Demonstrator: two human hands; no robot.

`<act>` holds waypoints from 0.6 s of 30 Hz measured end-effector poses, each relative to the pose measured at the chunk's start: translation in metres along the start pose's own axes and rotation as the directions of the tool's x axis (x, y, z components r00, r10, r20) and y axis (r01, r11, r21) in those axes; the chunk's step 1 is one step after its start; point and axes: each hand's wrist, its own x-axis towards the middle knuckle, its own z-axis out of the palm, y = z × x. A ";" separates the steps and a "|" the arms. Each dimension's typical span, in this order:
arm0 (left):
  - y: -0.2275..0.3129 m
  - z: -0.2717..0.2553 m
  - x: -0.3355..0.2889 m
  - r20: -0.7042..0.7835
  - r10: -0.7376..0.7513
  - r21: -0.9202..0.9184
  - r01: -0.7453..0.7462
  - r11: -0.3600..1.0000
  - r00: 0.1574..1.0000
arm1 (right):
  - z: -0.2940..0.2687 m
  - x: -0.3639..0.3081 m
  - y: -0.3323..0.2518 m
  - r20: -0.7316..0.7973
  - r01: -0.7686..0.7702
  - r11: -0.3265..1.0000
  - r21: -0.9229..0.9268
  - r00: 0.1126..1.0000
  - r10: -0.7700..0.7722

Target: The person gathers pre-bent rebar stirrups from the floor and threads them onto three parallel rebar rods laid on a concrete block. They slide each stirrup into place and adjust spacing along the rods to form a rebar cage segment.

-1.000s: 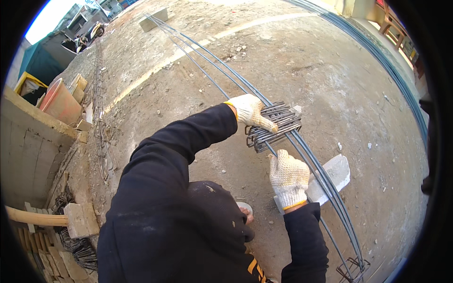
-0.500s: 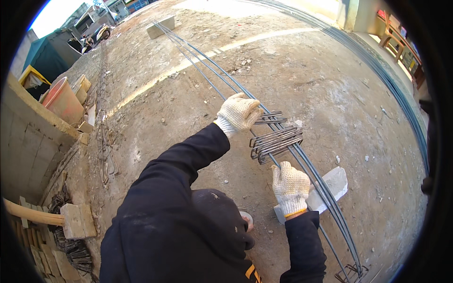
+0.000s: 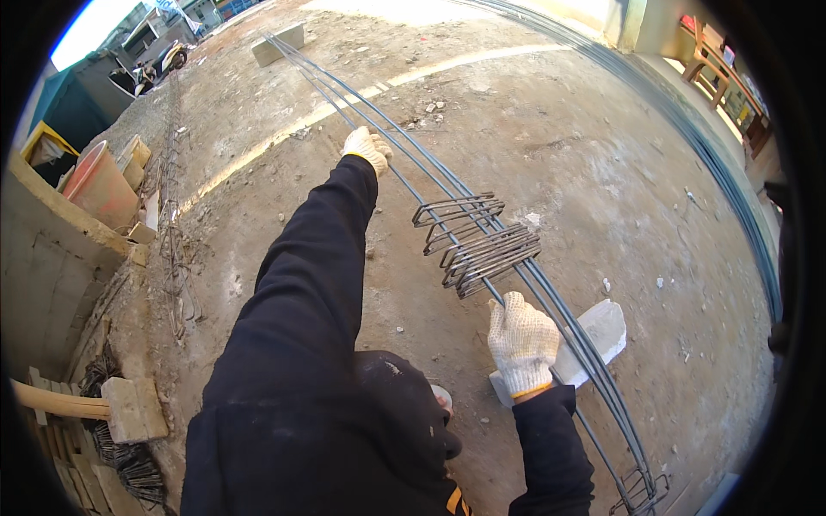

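Currently the long rebars (image 3: 482, 219) lie on the bare concrete floor (image 3: 602, 155), running from a far block (image 3: 277, 45) past a white block (image 3: 598, 331) that props them near the person. A bundle of stirrups (image 3: 477, 241) is threaded on them, bunched and partly tilted. The left hand (image 3: 367, 148), gloved, reaches far along the bars with its grip closed on one bar. The right hand (image 3: 522, 342) is closed around the bars beside the white block, steadying them.

Judgement: spacing the stirrups well calls for keeping the bars parallel and each loop square to them.

Room is open on the right. On the left, loose steel (image 3: 172, 258), buckets (image 3: 103, 185) and timber (image 3: 129, 408) crowd the wall edge.
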 end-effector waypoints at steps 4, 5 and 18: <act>0.016 0.019 -0.032 0.003 -0.152 -0.018 0.153 0.988 0.988 | 0.000 -0.002 0.001 -0.035 -0.010 1.000 -0.025 0.999 0.009; 0.019 0.021 -0.037 0.003 -0.165 -0.032 0.165 0.986 0.986 | 0.000 -0.002 0.002 -0.038 -0.009 0.999 -0.037 0.999 0.008; 0.028 0.038 -0.053 0.033 -0.092 0.010 0.091 0.996 0.995 | -0.003 0.000 0.001 -0.060 -0.045 0.998 0.047 0.997 0.048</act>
